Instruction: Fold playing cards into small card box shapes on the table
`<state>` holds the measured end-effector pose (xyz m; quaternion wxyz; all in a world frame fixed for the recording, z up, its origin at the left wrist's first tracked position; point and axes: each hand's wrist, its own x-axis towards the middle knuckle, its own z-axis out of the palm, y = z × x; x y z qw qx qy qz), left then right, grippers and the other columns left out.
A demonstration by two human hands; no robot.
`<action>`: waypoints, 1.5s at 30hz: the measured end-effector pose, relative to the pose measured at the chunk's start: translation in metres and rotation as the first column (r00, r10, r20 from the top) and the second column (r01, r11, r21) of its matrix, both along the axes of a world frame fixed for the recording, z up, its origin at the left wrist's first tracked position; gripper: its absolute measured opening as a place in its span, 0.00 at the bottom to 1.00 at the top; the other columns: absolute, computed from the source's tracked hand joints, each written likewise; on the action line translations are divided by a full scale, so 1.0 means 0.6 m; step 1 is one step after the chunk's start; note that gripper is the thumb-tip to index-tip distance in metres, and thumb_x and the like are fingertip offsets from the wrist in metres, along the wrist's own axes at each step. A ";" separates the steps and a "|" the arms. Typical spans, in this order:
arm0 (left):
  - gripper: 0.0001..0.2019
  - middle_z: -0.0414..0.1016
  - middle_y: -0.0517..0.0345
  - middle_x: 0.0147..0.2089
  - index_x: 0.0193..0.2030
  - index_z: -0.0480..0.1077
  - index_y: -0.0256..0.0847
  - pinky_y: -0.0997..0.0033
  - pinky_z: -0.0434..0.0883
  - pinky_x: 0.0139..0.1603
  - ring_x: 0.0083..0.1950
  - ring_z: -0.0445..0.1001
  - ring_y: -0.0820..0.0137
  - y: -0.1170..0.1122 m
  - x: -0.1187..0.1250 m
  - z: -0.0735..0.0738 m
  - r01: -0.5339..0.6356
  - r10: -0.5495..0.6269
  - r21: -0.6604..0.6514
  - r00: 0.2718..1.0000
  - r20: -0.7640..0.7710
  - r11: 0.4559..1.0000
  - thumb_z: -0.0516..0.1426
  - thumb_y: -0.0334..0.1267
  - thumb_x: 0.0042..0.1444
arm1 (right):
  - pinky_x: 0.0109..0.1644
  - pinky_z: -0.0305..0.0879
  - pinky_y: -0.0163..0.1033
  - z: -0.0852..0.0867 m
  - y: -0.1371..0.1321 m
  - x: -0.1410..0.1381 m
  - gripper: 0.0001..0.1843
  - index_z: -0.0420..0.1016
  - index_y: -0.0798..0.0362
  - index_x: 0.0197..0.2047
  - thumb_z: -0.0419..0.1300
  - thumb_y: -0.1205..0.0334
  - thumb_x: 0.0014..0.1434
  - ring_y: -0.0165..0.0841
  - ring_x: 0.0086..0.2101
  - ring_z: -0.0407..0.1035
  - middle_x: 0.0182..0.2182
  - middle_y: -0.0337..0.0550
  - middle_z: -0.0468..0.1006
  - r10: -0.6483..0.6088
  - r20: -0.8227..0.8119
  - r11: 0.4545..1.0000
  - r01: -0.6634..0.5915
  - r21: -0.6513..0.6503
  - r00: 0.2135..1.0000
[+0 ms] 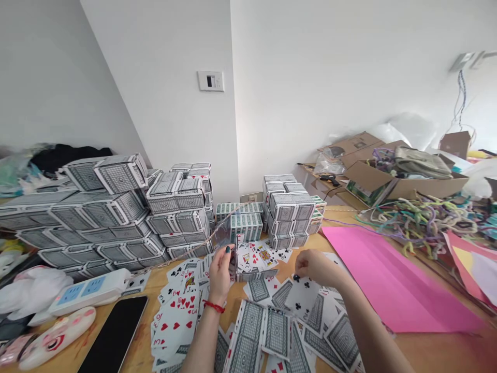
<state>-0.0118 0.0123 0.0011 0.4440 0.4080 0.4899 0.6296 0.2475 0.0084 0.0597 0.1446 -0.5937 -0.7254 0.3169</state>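
My left hand (222, 272) is closed at the left side of an open box made of playing cards (256, 274), its fingers partly hidden behind that wall. Loose face-up cards, a king (264, 254) among them, lie inside the box. My right hand (316, 265) has its fingers pinched at the upper edge of a clubs playing card (302, 299), just right of the box. Under and around both hands are scattered playing cards (174, 326), some face up, some with grey patterned backs. A longer block covered in card backs (248, 331) lies between my forearms.
Stacked card-covered blocks stand at the left (116, 207) and back right (291, 207). Green card packs (245, 226) sit between them. A phone (114, 336) and power strip (91, 292) lie left. Pink paper (388, 285), tangled fuzzy strands (430, 223) and a cardboard box (419, 189) are right.
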 end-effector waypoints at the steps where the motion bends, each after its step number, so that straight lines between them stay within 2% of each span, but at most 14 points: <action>1: 0.11 0.72 0.55 0.45 0.38 0.72 0.40 0.68 0.59 0.53 0.50 0.66 0.64 0.000 0.000 0.000 -0.005 0.005 0.001 1.000 -0.007 1.000 0.54 0.40 0.50 | 0.21 0.53 0.31 0.005 0.001 0.001 0.05 0.69 0.52 0.17 0.56 0.66 0.41 0.28 0.19 0.63 0.16 0.36 0.72 -0.029 -0.009 0.998 0.030 0.052 1.000; 5: 0.09 0.72 0.55 0.43 0.36 0.73 0.41 0.69 0.60 0.52 0.49 0.66 0.64 0.000 -0.002 0.002 -0.036 0.036 0.020 0.999 -0.038 0.999 0.55 0.39 0.49 | 0.22 0.54 0.32 0.022 0.002 -0.002 0.11 0.67 0.53 0.20 0.53 0.57 0.49 0.29 0.20 0.62 0.16 0.36 0.70 -0.139 -0.117 0.957 0.164 0.239 0.983; 7: 0.08 0.71 0.54 0.43 0.35 0.73 0.41 0.69 0.60 0.52 0.49 0.66 0.64 -0.002 -0.002 0.005 -0.031 0.033 0.047 0.998 -0.057 0.998 0.55 0.39 0.49 | 0.20 0.54 0.31 0.027 0.002 -0.010 0.12 0.65 0.53 0.21 0.53 0.55 0.50 0.28 0.17 0.61 0.15 0.36 0.68 -0.177 -0.266 0.938 0.244 0.247 0.948; 11: 0.10 0.68 0.53 0.46 0.33 0.74 0.41 0.67 0.60 0.53 0.52 0.63 0.62 -0.009 -0.003 0.014 0.032 -0.019 0.119 0.995 -0.102 0.992 0.55 0.42 0.49 | 0.18 0.60 0.32 0.032 -0.002 -0.044 0.15 0.66 0.55 0.26 0.55 0.50 0.49 0.27 0.13 0.62 0.11 0.34 0.67 -0.208 -0.640 0.957 0.288 0.022 0.740; 15: 0.12 0.64 0.53 0.51 0.35 0.74 0.43 0.67 0.57 0.55 0.56 0.59 0.60 -0.016 -0.004 0.020 0.115 -0.086 0.146 0.978 -0.190 0.983 0.52 0.43 0.52 | 0.27 0.70 0.38 0.022 -0.008 -0.089 0.17 0.71 0.56 0.32 0.62 0.52 0.42 0.32 0.21 0.70 0.18 0.39 0.74 -0.207 -0.793 0.969 0.233 -0.085 0.572; 18: 0.10 0.61 0.54 0.55 0.36 0.74 0.43 0.67 0.59 0.53 0.57 0.57 0.58 -0.019 -0.002 0.021 0.173 -0.141 0.141 0.967 -0.212 0.975 0.54 0.42 0.50 | 0.27 0.71 0.39 0.006 -0.015 -0.118 0.14 0.73 0.55 0.31 0.60 0.53 0.44 0.32 0.20 0.70 0.18 0.39 0.74 -0.154 -0.776 0.986 0.140 -0.086 0.612; 21: 0.07 0.60 0.52 0.56 0.29 0.74 0.41 0.68 0.62 0.50 0.57 0.58 0.57 -0.018 0.001 0.018 0.213 -0.192 0.111 0.966 -0.171 0.971 0.57 0.39 0.47 | 0.26 0.70 0.38 -0.009 -0.020 -0.137 0.12 0.74 0.54 0.31 0.58 0.55 0.46 0.32 0.20 0.70 0.18 0.38 0.74 -0.130 -0.735 0.991 0.101 -0.083 0.666; 24: 0.08 0.63 0.50 0.55 0.21 0.72 0.38 0.69 0.62 0.47 0.56 0.59 0.55 -0.013 0.000 0.011 0.166 -0.159 0.085 0.984 -0.076 0.983 0.58 0.39 0.45 | 0.26 0.69 0.38 -0.014 -0.017 -0.137 0.13 0.74 0.54 0.33 0.56 0.56 0.48 0.32 0.19 0.70 0.16 0.38 0.73 -0.153 -0.711 0.987 0.135 -0.082 0.686; 26: 0.07 0.65 0.49 0.52 0.22 0.72 0.38 0.68 0.63 0.46 0.53 0.62 0.57 -0.009 -0.002 0.007 0.099 -0.103 0.081 0.994 0.045 0.992 0.58 0.39 0.44 | 0.25 0.68 0.37 -0.013 -0.011 -0.124 0.13 0.74 0.55 0.35 0.55 0.56 0.49 0.33 0.19 0.70 0.17 0.39 0.74 -0.165 -0.685 0.984 0.170 -0.061 0.710; 30: 0.06 0.74 0.53 0.39 0.27 0.72 0.37 0.68 0.65 0.44 0.44 0.70 0.64 -0.003 -0.007 0.008 0.007 -0.024 0.062 0.959 0.282 0.998 0.59 0.38 0.42 | 0.25 0.64 0.36 -0.018 0.006 -0.082 0.12 0.75 0.52 0.32 0.52 0.60 0.49 0.34 0.23 0.70 0.23 0.40 0.76 -0.250 -0.445 0.922 0.352 0.164 0.860; 32: 0.06 0.75 0.56 0.33 0.26 0.71 0.37 0.69 0.67 0.39 0.37 0.72 0.67 -0.002 -0.007 0.011 -0.006 -0.008 0.039 0.944 0.329 0.999 0.60 0.37 0.41 | 0.32 0.63 0.36 -0.030 0.014 -0.068 0.10 0.75 0.50 0.30 0.53 0.64 0.48 0.34 0.27 0.70 0.27 0.40 0.77 -0.277 -0.257 0.901 0.343 0.266 0.926; 36: 0.08 0.73 0.59 0.27 0.28 0.71 0.36 0.74 0.66 0.31 0.29 0.71 0.72 -0.002 -0.003 0.015 -0.019 0.018 0.000 0.941 0.338 1.000 0.61 0.36 0.38 | 0.35 0.61 0.35 -0.068 0.020 -0.074 0.09 0.75 0.50 0.34 0.56 0.61 0.49 0.35 0.31 0.70 0.32 0.41 0.77 -0.248 -0.064 0.933 0.256 0.254 0.967; 39: 0.09 0.71 0.61 0.23 0.26 0.69 0.35 0.76 0.65 0.26 0.24 0.68 0.75 -0.002 -0.001 0.016 -0.022 0.030 -0.028 0.942 0.334 0.999 0.62 0.37 0.37 | 0.31 0.58 0.34 -0.089 0.016 -0.094 0.18 0.71 0.50 0.43 0.57 0.54 0.49 0.35 0.31 0.69 0.31 0.43 0.76 -0.212 0.062 0.956 0.193 0.223 0.975; 45: 0.08 0.69 0.63 0.20 0.25 0.68 0.36 0.77 0.64 0.25 0.22 0.67 0.77 -0.002 0.002 0.020 -0.016 0.039 -0.061 0.919 0.392 0.998 0.61 0.36 0.37 | 0.29 0.55 0.34 -0.096 0.005 -0.110 0.24 0.65 0.52 0.47 0.58 0.50 0.48 0.34 0.30 0.68 0.35 0.46 0.73 -0.222 0.121 0.956 0.192 0.221 0.967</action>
